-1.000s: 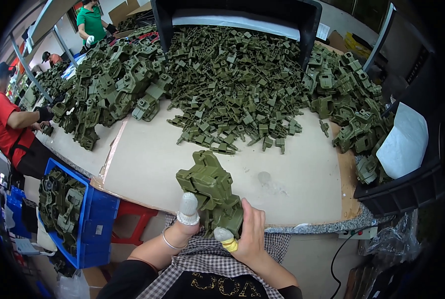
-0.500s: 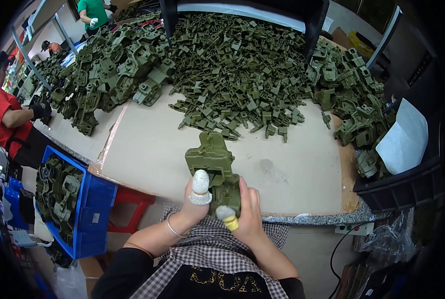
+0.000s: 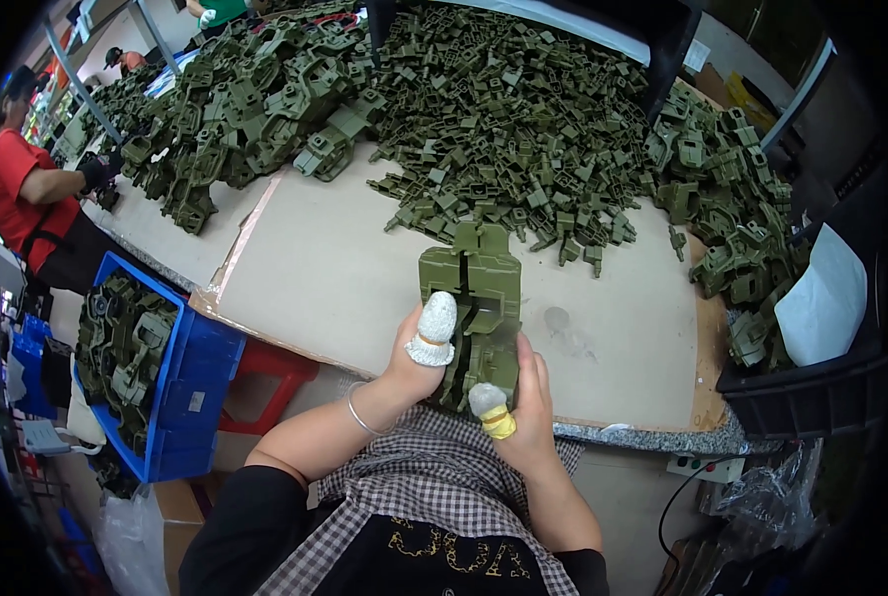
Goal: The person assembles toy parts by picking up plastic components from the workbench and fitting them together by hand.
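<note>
Close to the table's front edge, both my hands grip an olive-green plastic vehicle-body part [image 3: 496, 276]. A dark gap runs lengthwise between its left and right portions; I cannot tell if they are fully apart. My left hand [image 3: 416, 360] is closed on the left side, its thumb in a white finger cover lying on top. On the right side my right hand [image 3: 529, 422] is closed, its thumb wearing a grey cover with yellow tape. Most of my left fingers are hidden beneath the part. Beyond it lies a heap of small green plastic pieces [image 3: 523, 129].
Larger green vehicle bodies are piled at left [image 3: 255, 109] and right [image 3: 727, 189] of the table [image 3: 334, 268]. A blue crate [image 3: 200, 397] of green parts stands lower left, beside a red stool [image 3: 270, 382]. Right sits a black bin [image 3: 811, 397]. A person in red [image 3: 26, 194] works at far left.
The green part has turned more upright and a dark gap now shows along its middle. Both hands appear slightly higher and further right; the whole view has shifted too.
</note>
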Tool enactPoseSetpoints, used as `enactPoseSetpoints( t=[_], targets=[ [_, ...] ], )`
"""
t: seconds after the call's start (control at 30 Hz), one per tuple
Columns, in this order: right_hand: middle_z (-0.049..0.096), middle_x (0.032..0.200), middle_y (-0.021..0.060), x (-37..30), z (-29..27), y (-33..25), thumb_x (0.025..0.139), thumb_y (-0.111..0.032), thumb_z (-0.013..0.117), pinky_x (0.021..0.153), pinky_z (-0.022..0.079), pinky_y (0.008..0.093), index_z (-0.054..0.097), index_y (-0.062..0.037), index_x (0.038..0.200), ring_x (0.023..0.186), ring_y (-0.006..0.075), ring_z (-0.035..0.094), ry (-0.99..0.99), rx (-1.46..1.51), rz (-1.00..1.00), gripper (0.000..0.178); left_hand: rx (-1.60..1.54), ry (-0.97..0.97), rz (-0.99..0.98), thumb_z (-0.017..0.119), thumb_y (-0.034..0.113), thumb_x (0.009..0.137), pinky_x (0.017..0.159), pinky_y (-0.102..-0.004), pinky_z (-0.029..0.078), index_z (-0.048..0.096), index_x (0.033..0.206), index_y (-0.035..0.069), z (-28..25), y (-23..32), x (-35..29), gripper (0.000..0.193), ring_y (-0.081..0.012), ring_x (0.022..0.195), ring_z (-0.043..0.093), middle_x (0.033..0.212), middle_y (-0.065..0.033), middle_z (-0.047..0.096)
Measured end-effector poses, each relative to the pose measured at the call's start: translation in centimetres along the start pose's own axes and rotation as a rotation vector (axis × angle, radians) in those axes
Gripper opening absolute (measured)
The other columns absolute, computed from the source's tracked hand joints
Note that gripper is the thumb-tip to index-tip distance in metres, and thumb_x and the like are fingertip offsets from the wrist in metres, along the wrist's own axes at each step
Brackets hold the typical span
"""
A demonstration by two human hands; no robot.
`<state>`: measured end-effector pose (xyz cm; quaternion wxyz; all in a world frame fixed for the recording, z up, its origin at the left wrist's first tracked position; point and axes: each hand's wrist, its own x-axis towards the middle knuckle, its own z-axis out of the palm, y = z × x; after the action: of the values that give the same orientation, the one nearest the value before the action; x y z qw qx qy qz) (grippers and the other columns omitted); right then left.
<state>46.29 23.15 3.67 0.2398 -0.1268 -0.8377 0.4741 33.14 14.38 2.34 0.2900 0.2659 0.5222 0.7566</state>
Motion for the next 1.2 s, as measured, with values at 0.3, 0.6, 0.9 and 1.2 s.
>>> enactPoseSetpoints(
  t=[0.3,0.6,0.9,1.2],
  targets=[
    [0.046,0.098,0.0182,-0.2,1.5,0.3,0.072,-0.02,0.068,0.08,0.036,0.0399,0.023,0.0094,0.13,0.088,0.0319,0.044,0.06,-0.165,-0.084,0.079,-0.239,0.034,-0.083,0.05,0.001,0.086,0.089,-0.0329,0.045,0.04,0.12,0.0,0.3,0.6,-0.2,0.036,-0.0196,0.102,0.055,0.114,-0.0118,0.053],
    [0.044,0.097,0.0178,0.0,2.4,0.2,0.071,-0.02,0.068,0.079,0.036,0.0391,0.022,0.0091,0.131,0.087,0.0315,0.043,0.086,-0.268,-0.066,0.081,0.136,0.072,0.127,0.05,0.006,0.087,0.089,-0.0317,0.044,0.039,0.121,0.0,0.1,-1.2,-0.3,0.036,-0.0186,0.102,0.054,0.114,-0.0099,0.052],
    [0.047,0.098,0.0161,0.4,-0.3,-2.2,0.067,-0.02,0.072,0.081,0.039,0.0384,0.031,0.0024,0.13,0.087,0.031,0.047,0.007,-0.422,-0.151,0.078,-0.207,-0.112,-0.34,0.058,0.027,0.084,0.097,-0.0348,0.038,0.034,0.129,0.004,-0.6,-0.5,-1.8,0.055,-0.0217,0.113,0.047,0.124,-0.0124,0.047],
    [0.043,0.125,0.0107,-0.4,0.3,0.5,0.072,-0.011,0.072,0.096,0.036,0.0319,0.032,-0.0003,0.13,0.114,0.0182,0.045,-0.064,0.867,0.348,0.071,-0.448,-0.174,-0.101,0.049,0.031,0.089,0.099,-0.0401,0.036,0.034,0.13,0.005,-0.9,0.0,-1.6,0.051,-0.0298,0.114,0.047,0.125,-0.0207,0.045]
  ],
)
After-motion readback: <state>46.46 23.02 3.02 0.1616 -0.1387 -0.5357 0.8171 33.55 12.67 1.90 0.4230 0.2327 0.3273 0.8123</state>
